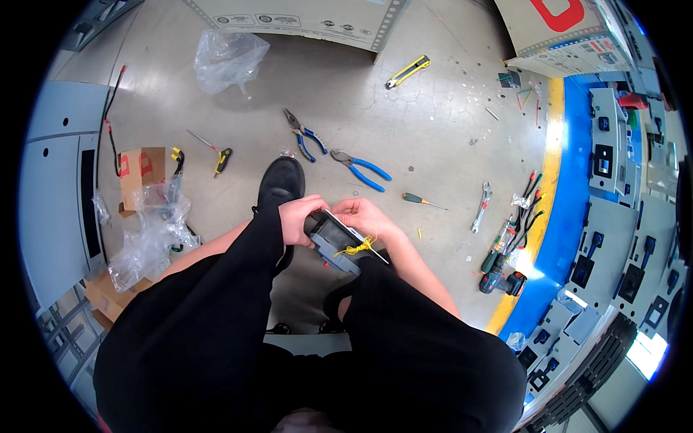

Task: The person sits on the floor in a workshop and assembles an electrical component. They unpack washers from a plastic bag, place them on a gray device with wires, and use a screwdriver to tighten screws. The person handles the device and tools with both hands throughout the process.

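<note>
Between the person's legs, the left hand (294, 219) is wrapped around the left end of a gray-and-black boxy device (328, 238). At its upper edge, the right hand (361, 216) has its fingers bent against the device; whether they pinch a part of it, I cannot tell. A tangle of thin yellow cord (356, 247) lies against the device's right side, close below the right hand. Just beyond the left hand is a black shoe (282, 178) on the concrete floor (433, 137).

Ahead of the hands lie needle-nose pliers (304, 135) and, just to their right, blue-handled cutters (361, 169), both with jaws pointing up and left. A screwdriver (416, 198) lies right of the cutters, and farther right is a wrench (481, 207). Well ahead rests a yellow utility knife (408, 72). Off to the right, a cordless drill (498, 280) lies near the yellow floor stripe (554, 137); to the left stands an open cardboard box (132, 189) beside crumpled clear plastic (137, 249).
</note>
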A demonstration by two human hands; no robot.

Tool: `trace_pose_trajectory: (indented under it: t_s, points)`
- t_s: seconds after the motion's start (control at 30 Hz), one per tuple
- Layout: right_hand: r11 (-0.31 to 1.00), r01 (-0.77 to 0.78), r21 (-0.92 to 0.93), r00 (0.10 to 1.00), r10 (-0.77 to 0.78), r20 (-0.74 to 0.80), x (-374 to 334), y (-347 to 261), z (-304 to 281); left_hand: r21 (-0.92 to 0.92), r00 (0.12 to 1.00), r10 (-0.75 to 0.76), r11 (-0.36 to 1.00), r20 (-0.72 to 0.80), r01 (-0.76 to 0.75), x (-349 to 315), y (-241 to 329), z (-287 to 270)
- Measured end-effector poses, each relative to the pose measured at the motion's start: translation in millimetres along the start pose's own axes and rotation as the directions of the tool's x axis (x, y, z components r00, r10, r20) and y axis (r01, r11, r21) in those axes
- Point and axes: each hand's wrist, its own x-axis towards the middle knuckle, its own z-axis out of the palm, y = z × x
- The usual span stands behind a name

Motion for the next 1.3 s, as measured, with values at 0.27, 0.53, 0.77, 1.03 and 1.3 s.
trace_pose_trajectory:
  t_s: [0.27, 0.53, 0.77, 1.03, 1.3]
  points:
    - [0.981, -0.031, -0.191, 0.998, 0.039, 0.042, 3.6, 2.7, -6.8, -0.055, 0.999, -0.033, 0.998, 0.019, 0.035, 1.1, -4.0, 1.4]
    - [0.939, -0.058, -0.338, 0.992, 0.091, 0.084, 3.8, -5.1, 2.1, -0.1, 0.993, -0.118, 0.988, 0.017, 0.12, -0.3, -0.6, 1.0]
    - [0.947, -0.072, -0.312, 0.994, 0.095, 0.06, 13.8, 3.1, 4.3, -0.147, 0.989, -0.144, 0.978, 0.016, 0.145, -1.6, -7.0, 3.5]
    - [0.949, 0.049, -0.312, 0.998, -0.034, 0.053, 25.4, 11.5, -1.9, -0.136, 0.999, -0.051, 0.989, 0.006, 0.051, -0.7, -3.0, -0.8]
    - [0.954, -0.008, -0.3, 0.997, 0.033, 0.076, 23.6, 21.5, -29.3, -0.167, 0.986, -0.144, 0.974, 0.083, 0.157, 9.6, 13.0, -10.9]
